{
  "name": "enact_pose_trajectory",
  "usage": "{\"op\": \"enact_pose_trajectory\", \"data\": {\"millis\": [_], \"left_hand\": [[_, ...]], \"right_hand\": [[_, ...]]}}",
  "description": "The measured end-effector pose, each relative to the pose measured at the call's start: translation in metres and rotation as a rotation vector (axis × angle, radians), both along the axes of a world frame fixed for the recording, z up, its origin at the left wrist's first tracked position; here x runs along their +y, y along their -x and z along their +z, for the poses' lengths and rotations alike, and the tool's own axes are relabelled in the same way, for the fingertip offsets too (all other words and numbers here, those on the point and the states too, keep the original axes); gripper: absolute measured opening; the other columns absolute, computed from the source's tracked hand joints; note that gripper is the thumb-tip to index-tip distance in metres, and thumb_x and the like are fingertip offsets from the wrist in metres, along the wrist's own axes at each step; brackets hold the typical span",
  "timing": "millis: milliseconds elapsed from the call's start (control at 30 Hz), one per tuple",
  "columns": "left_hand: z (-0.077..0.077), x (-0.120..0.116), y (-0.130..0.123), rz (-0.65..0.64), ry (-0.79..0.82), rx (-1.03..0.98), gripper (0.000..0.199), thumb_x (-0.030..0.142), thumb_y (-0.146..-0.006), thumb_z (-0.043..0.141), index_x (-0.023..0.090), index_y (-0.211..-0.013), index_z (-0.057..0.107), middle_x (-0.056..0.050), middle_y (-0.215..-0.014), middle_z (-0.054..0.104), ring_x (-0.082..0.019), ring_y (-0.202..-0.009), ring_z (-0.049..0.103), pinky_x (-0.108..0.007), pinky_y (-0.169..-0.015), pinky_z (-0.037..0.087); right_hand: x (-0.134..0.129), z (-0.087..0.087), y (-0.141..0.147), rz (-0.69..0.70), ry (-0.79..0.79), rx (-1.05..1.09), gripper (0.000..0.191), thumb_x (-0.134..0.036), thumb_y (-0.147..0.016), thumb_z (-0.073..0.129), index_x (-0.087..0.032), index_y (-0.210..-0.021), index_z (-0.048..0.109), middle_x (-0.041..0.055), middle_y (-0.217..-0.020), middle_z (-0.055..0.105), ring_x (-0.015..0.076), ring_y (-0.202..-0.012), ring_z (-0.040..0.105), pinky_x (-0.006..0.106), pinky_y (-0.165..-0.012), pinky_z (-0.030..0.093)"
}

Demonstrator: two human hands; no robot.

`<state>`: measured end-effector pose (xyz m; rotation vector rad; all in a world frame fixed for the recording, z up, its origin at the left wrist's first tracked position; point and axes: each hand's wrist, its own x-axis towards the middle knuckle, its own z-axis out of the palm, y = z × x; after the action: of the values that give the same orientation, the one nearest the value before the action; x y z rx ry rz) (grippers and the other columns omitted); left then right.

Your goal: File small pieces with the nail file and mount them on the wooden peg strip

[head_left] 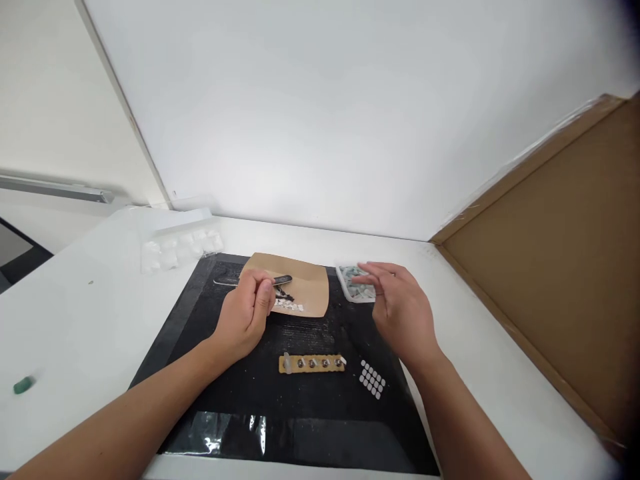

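My left hand (249,312) is closed around a dark, flat file (283,280), whose ends stick out on both sides of the fist above a brown paper sheet (310,283). Small white pieces (290,305) and dark scraps lie on that paper. My right hand (400,307) is over the near right edge of a clear tub (345,280) of greenish-grey pieces, its fingers stretched to the left; no object shows in it. Nearer me, a yellowish strip (295,365) with several round metallic spots lies on the black mat (240,393). Right of it is a patch of white round dots (373,380).
A clear plastic tray (180,250) with white contents stands at the back left of the white table (75,320). A small green object (23,385) lies far left. A cardboard panel (560,267) rises on the right, and a white wall stands behind.
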<state>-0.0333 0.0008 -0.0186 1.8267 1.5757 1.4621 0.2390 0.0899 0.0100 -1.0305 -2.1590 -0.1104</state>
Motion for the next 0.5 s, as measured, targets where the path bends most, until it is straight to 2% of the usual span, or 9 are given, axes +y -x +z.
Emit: {"op": "enact_pose_trajectory", "data": {"millis": [67,100,167,233,333,433,500], "left_hand": [[-0.002,0.001,0.001,-0.008,-0.003,-0.025,0.009,0.029,-0.110,0.041,0.023,-0.111,0.047,0.005,-0.071,0.054,-0.015,-0.063,0.055,-0.030,-0.070,0.044],[-0.004,0.001,0.001,-0.016,-0.001,-0.051,0.009,0.030,-0.109,0.042,0.023,-0.114,0.046,0.004,-0.075,0.055,-0.015,-0.065,0.056,-0.029,-0.069,0.044],[-0.008,0.001,0.003,-0.015,-0.002,-0.098,0.015,0.031,-0.108,0.045,0.023,-0.121,0.045,0.002,-0.082,0.058,-0.016,-0.069,0.057,-0.029,-0.068,0.044],[-0.011,0.002,0.004,-0.035,-0.034,-0.118,0.020,0.032,-0.108,0.045,0.023,-0.125,0.041,0.000,-0.086,0.057,-0.016,-0.072,0.058,-0.030,-0.071,0.045],[-0.012,0.003,0.006,-0.081,-0.102,-0.105,0.023,0.030,-0.108,0.043,0.023,-0.129,0.035,0.002,-0.085,0.054,-0.015,-0.071,0.054,-0.032,-0.074,0.044],[-0.011,0.004,0.006,-0.092,-0.127,-0.092,0.024,0.028,-0.108,0.043,0.024,-0.129,0.032,0.002,-0.085,0.052,-0.015,-0.071,0.052,-0.032,-0.074,0.043],[-0.010,0.004,0.005,-0.094,-0.132,-0.086,0.023,0.027,-0.108,0.044,0.024,-0.128,0.032,0.002,-0.085,0.052,-0.015,-0.070,0.051,-0.032,-0.074,0.043]], "right_hand": [[0.009,-0.004,-0.009,-0.069,0.066,-0.018,0.057,-0.009,-0.100,0.035,-0.018,-0.156,0.043,0.0113,-0.120,0.078,0.0318,-0.125,0.062,0.055,-0.103,0.053],[0.011,-0.005,-0.013,-0.124,0.091,0.012,0.067,-0.009,-0.099,0.034,-0.015,-0.165,0.025,0.0141,-0.128,0.074,0.0332,-0.129,0.059,0.057,-0.104,0.053],[0.015,-0.005,-0.020,-0.230,0.159,0.081,0.084,-0.009,-0.095,0.036,-0.013,-0.167,-0.006,0.0202,-0.144,0.062,0.0360,-0.135,0.056,0.059,-0.102,0.053],[0.017,-0.004,-0.027,-0.293,0.223,0.115,0.095,-0.009,-0.091,0.039,-0.013,-0.165,-0.020,0.0243,-0.156,0.049,0.0388,-0.142,0.051,0.060,-0.101,0.054],[0.022,-0.004,-0.038,-0.281,0.264,0.057,0.096,-0.009,-0.088,0.043,-0.014,-0.166,-0.014,0.0242,-0.163,0.039,0.0393,-0.150,0.042,0.059,-0.106,0.051],[0.032,-0.007,-0.047,-0.246,0.277,-0.073,0.078,-0.015,-0.092,0.043,-0.011,-0.166,0.019,0.0222,-0.156,0.049,0.0370,-0.146,0.046,0.058,-0.113,0.046],[0.038,-0.011,-0.051,-0.229,0.299,-0.138,0.058,-0.023,-0.097,0.045,-0.013,-0.154,0.045,0.0184,-0.146,0.060,0.0349,-0.138,0.055,0.056,-0.114,0.045]]}}
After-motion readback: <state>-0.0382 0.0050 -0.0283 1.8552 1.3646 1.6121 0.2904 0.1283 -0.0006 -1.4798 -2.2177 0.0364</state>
